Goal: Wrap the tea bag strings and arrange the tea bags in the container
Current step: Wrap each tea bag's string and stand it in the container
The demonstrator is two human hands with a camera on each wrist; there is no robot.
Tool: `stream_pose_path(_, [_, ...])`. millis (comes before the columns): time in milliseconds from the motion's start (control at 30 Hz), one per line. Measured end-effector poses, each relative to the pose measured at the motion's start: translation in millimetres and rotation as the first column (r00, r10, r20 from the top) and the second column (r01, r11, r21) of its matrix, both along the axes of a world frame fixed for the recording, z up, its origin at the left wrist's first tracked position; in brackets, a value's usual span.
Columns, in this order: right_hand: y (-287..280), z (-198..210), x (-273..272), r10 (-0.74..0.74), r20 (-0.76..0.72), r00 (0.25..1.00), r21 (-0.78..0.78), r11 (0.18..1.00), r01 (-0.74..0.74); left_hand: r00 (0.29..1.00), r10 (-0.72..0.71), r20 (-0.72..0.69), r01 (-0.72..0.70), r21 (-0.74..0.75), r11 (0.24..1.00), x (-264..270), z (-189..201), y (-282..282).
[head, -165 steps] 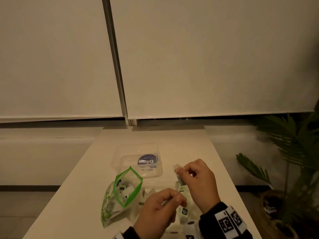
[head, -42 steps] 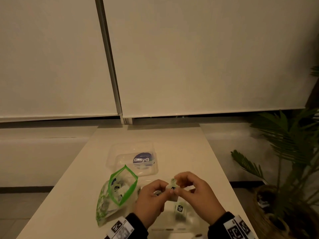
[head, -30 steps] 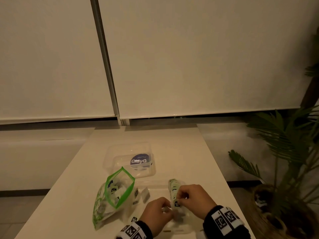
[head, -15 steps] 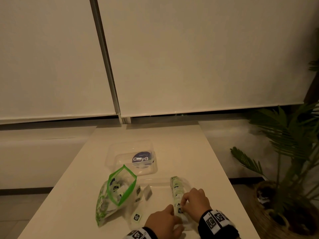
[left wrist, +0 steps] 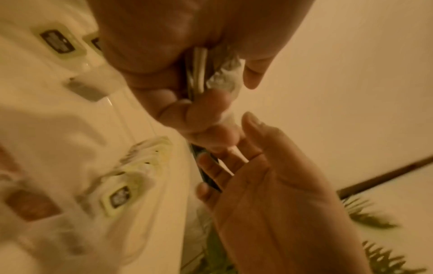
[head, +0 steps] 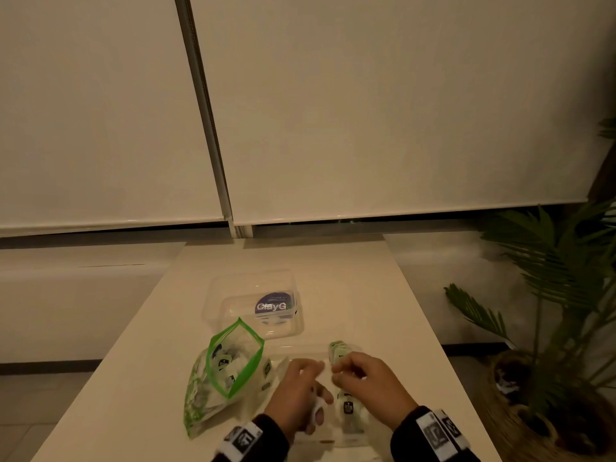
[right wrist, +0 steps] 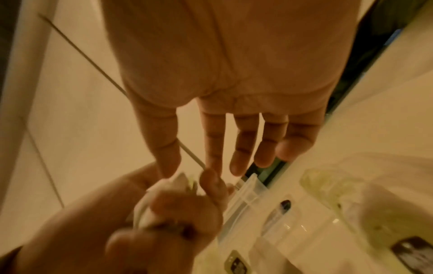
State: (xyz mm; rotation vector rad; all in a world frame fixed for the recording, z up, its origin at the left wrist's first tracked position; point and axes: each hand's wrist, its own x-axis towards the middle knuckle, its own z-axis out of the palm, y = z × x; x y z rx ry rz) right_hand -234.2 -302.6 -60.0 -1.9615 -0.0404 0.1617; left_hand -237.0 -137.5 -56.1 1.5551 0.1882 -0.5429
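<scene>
My left hand (head: 300,388) grips a white tea bag (left wrist: 225,74) together with its paper tag, fingers curled round it. The same tea bag (right wrist: 178,182) pokes out of that fist in the right wrist view. My right hand (head: 363,375) is just to the right, fingers straight (right wrist: 243,148), thumb and index tips right beside the bag; I cannot tell if they touch it. Both hands hover over the clear container (head: 306,349) near the table's front edge. A row of wrapped tea bags (head: 338,353) stands along the container's right side.
An open green-rimmed zip bag (head: 230,368) with more tea bags lies left of the container, with loose tea bags (head: 266,371) against it. A clear lid with a blue GlayG label (head: 270,306) lies behind. A potted palm (head: 560,295) stands right of the table.
Half a second ago both hands were low on the row in the container. They have risen and moved forward, and my left hand now holds a tea bag.
</scene>
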Motion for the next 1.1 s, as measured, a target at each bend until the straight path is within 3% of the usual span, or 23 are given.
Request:
stream_pose_path(67, [7.7,8.0,-6.4,0.120,0.003,0.993,-0.049,0.992,-0.120,0.990,0.042,-0.131,-0.073,-0.241,0.968,0.4,14.3,3.5])
stream_pose_path(167, [20.1,19.0,-10.9,0.199,0.061,0.978,-0.104,0.976,-0.192,0.992,0.043,-0.122,-0.085,-0.362,0.928,-0.3,28.4,7.6])
stream_pose_path(333, [24.2,35.8,-12.4,0.093,0.144,0.985,0.105,0.988,-0.109,0.996,-0.014,-0.085,-0.022,-0.411,0.911,-3.2,40.0,15.8])
stream_pose_path(433, [20.9,42.5,-12.5,0.062,0.092,0.994,0.289,0.953,-0.086,0.999,-0.038,-0.033,0.019,-0.463,0.886,-7.1,43.5,20.6])
stream_pose_path(667, [20.1,46.8,-14.7,0.075,0.027,0.997,0.333,0.940,-0.080,0.995,0.042,0.085,-0.008,-0.368,0.930,-10.9,35.3,18.7])
stream_pose_path(867, [14.9,49.3,-15.5,0.027,-0.061,0.998,0.535,0.845,0.010,0.997,0.080,0.002,-0.072,-0.416,0.906,-7.5,28.2,21.0])
stream_pose_path(1000, [9.3,52.4,-13.8,0.011,-0.078,0.997,0.593,0.804,0.038,0.988,0.134,-0.082,-0.153,-0.329,0.932,-9.4,19.5,25.8])
stream_pose_path(1100, [6.2,55.6,-12.3,0.011,-0.044,0.999,0.592,0.806,0.017,0.982,0.182,-0.057,-0.191,-0.280,0.941,-12.8,12.9,32.8])
